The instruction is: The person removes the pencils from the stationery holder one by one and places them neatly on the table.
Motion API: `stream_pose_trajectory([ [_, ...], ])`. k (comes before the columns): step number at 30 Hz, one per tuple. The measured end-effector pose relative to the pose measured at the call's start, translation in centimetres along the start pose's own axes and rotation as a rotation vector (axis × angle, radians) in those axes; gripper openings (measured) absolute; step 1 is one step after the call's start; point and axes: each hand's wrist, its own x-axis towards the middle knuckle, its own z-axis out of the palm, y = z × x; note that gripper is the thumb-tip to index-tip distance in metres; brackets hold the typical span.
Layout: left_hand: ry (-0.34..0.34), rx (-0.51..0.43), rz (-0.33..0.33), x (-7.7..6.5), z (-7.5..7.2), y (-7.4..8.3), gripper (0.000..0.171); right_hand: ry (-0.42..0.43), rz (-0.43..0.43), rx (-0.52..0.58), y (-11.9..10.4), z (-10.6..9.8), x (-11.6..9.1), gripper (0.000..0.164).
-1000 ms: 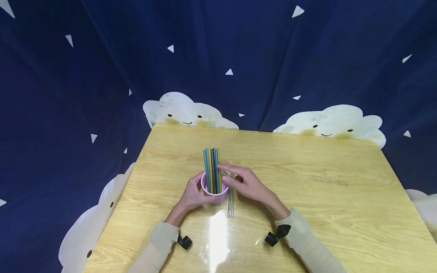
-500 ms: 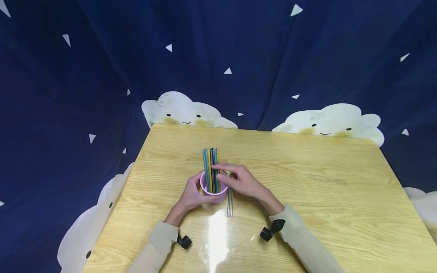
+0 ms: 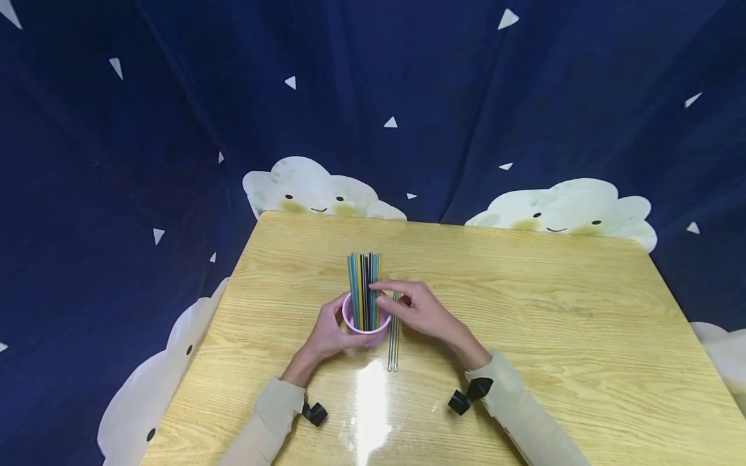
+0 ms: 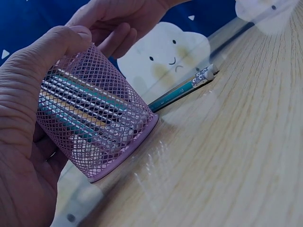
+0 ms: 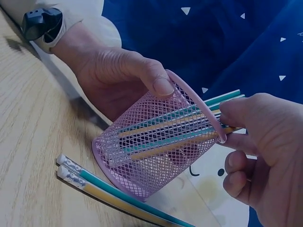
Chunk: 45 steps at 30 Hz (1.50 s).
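Observation:
A pink mesh cup (image 3: 366,325) stands on the wooden table (image 3: 524,310) with several coloured pencils (image 3: 364,275) upright in it. My left hand (image 3: 333,323) grips the cup's left side, thumb on the rim. My right hand (image 3: 381,292) is at the rim's right side, where thumb and forefinger pinch a yellow pencil (image 5: 208,135) that stands in the cup. Two pencils (image 3: 394,340), one teal and one yellow, lie flat on the table just right of the cup. The wrist views show the cup (image 4: 94,123) (image 5: 156,146) close up, and the lying pencils' (image 4: 189,87) eraser ends.
A dark blue cloth with white clouds (image 3: 559,213) hangs behind and around the table. The table's far edge (image 3: 443,223) lies beyond the cup. A black strap (image 3: 469,396) sits on each wrist. Bare wood spreads to the right of my hands.
My right hand has stayed at the cup's rim with only small shifts, and the pencil bundle has spread slightly to the right. My left hand keeps its hold on the cup.

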Motion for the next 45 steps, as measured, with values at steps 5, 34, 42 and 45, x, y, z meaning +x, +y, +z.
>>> stream_pose_trajectory([
  [5,0.003,-0.001,0.002,0.1,0.0,0.1,0.086,0.007,0.003,-0.016,-0.1,-0.2,-0.3,0.032],
  [34,0.004,-0.024,-0.012,0.0,0.0,0.0,0.081,0.099,0.015,-0.03,-1.8,-1.8,-0.8,0.03],
  [42,-0.001,-0.012,-0.006,0.1,0.0,-0.1,0.077,0.156,-0.007,-0.012,-2.4,-2.7,-1.0,0.033],
  [45,0.0,-0.013,-0.004,0.1,0.0,-0.1,0.078,0.198,-0.029,-0.004,-2.5,-3.0,-1.1,0.034],
])
